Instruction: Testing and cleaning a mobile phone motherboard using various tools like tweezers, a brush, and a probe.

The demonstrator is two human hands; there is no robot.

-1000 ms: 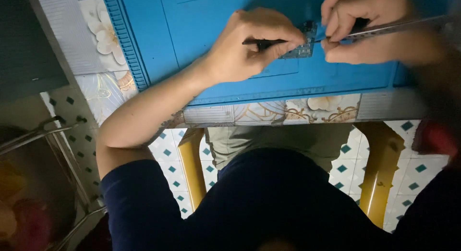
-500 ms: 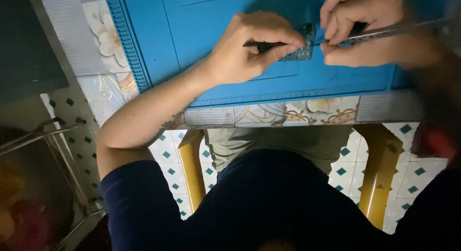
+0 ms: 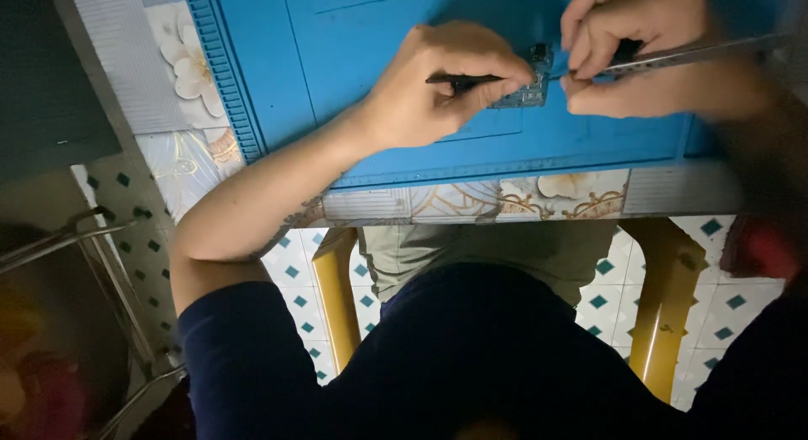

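Blue and ridged along its left edge, the work mat point(image 3: 353, 36) covers most of a table point(image 3: 539, 200) with a floral-patterned top, and above tiled floor the person sits on a yellow stool point(image 3: 665, 305). Compared with the frames a second and half a second back, very little has shifted: both hands stay bunched over the small circuit board point(image 3: 523, 86) near the mat's far middle, well in from its near edge. The left hand point(image 3: 438, 90) remains pinched on a slim black tool point(image 3: 459, 80), fingers closed around it, its tip at the board. The right hand point(image 3: 640, 44) keeps its fingers together on long metal tweezers point(image 3: 699, 53), whose shaft runs off toward the right edge; it has crept only slightly. I judge this as steady, fine work on the board continuing, with no part lifted away yet.
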